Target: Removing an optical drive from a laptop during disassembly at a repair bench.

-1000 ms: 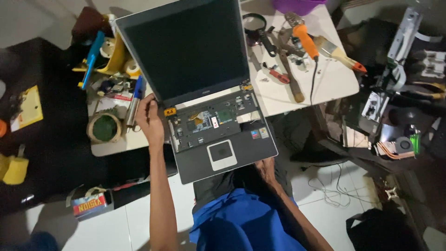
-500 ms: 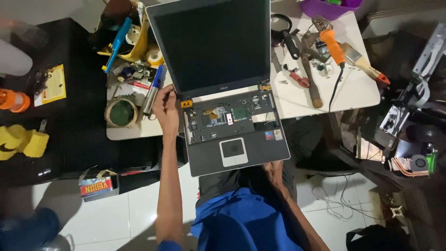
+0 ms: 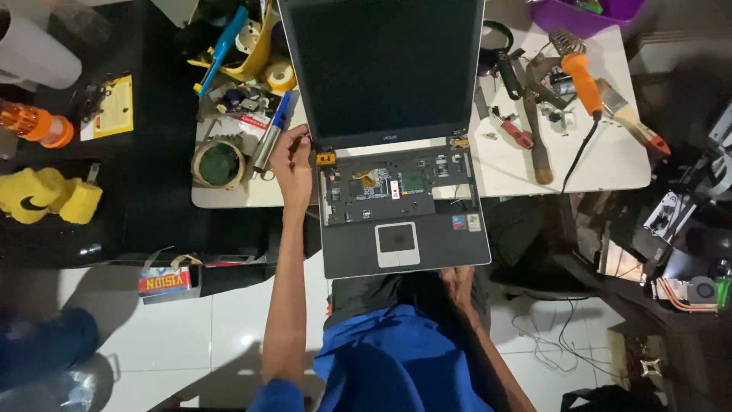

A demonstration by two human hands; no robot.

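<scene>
From the head camera, my left hand (image 3: 293, 164) is curled against the left hinge corner of the laptop (image 3: 396, 137), fingertips pinched together on something too small to make out. My right hand (image 3: 460, 284) is under the laptop's front edge; whether it is spread or closed I cannot tell.

The laptop hangs well off the white desk (image 3: 564, 164) toward my lap, keyboard off, circuit board (image 3: 385, 185) bare. I judge that if my right hand slips, the machine could tip to the floor. A slip at the hinge could scratch the board or strain the orange hinge tab (image 3: 326, 158).

Count: one laptop, one soldering iron with orange grip (image 3: 579, 76), one paintbrush (image 3: 631, 122), one red-handled tool (image 3: 515, 131), one tape roll (image 3: 219, 164), one silver pen-shaped tool (image 3: 268, 145).
</scene>
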